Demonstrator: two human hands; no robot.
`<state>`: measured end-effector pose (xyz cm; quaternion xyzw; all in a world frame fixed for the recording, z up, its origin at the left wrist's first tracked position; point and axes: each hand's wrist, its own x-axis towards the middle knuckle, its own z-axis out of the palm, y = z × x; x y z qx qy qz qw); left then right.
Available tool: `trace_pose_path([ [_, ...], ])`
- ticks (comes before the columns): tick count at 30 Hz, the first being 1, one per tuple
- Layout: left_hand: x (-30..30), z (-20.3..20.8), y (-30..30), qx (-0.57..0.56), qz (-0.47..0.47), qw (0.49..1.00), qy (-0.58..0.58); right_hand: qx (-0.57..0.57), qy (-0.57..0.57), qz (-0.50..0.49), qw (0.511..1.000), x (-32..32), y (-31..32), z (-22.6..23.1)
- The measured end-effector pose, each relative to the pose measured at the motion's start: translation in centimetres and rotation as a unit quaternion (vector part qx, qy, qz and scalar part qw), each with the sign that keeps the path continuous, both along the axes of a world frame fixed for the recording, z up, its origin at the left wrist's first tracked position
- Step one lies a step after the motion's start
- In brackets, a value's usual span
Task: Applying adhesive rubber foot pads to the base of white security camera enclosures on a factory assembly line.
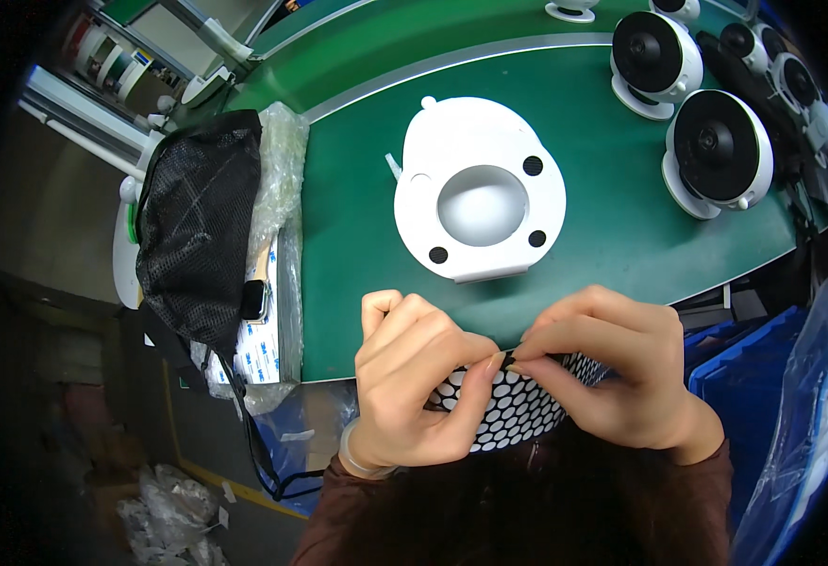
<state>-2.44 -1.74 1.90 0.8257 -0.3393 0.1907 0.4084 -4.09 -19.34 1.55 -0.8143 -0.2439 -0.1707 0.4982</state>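
Observation:
At the table's near edge, both my hands hold a black sheet covered in rows of white round dots (518, 415). My left hand (423, 382) pinches its upper edge between thumb and forefinger. Close beside it, my right hand (612, 368) is closed, its thumb and fingertips meeting at the same edge over a small black bit. Beyond my hands lies a white rounded plastic housing (480, 118) with a round hollow in its middle. Three black round pads (533, 166) sit on its face, and a bare round mark shows at its upper left.
Several white devices with round black fronts (719, 146) stand at the right on the green table (357, 236). A black mesh bag (201, 226) and bubble wrap (282, 160) lie along the left side. Blue bins (739, 368) stand at the lower right.

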Motion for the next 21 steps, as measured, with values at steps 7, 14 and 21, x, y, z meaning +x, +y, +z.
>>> trace_pose_path([
  [7, 0.2, -0.6, -0.4, -0.043, 0.026, 0.998, 0.027, -0.059, -0.128, -0.062, 0.988, -0.3, 0.7, -0.5],
  [14, 0.2, -1.1, -0.5, -0.091, 0.023, 0.992, 0.078, -0.131, -0.234, -0.064, 0.961, -0.2, 0.3, -0.6],
  [21, 0.1, -0.6, -0.4, -0.076, 0.027, 0.995, 0.060, -0.037, -0.009, -0.009, 0.999, 0.8, 0.1, 0.9],
])
